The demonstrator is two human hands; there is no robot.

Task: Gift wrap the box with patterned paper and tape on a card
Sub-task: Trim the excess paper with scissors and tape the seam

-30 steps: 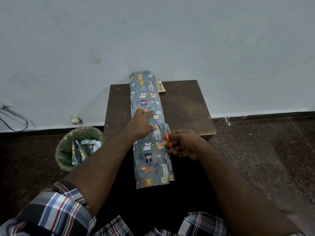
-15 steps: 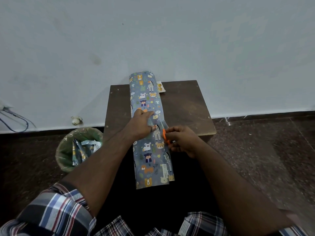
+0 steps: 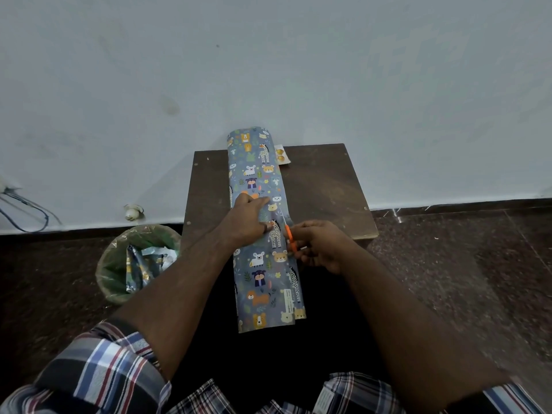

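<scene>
A: What is the biggest thing there?

B: The pale wall [image 3: 268,70], which rises behind the brown table [image 3: 328,186]; the table's far edge stands against it. Dark speckled floor [image 3: 463,264] spreads to the table's right.

A: And on the table?

B: The patterned paper [image 3: 263,264], blue-grey with cartoon animals, lies lengthwise along the table's left half. Its far end curls up against the wall, and its near end hangs past the table's front edge toward the person.

A: What sits off the table?

B: A green-lined waste bin [image 3: 119,273] stands on the floor just left of the table's front corner, with scraps of the same paper inside.

A: The hands?

B: The left hand [image 3: 248,222] lies flat and spread on the paper, over the table's front part, pressing it down. The right hand [image 3: 319,246] is at the paper's right edge by the table's front edge, closed around orange-handled scissors [image 3: 288,231], whose blades point away along that edge.

A: Anything smaller?

B: A small card [image 3: 282,155] with gold dots lies at the table's far edge, partly under the paper.
</scene>
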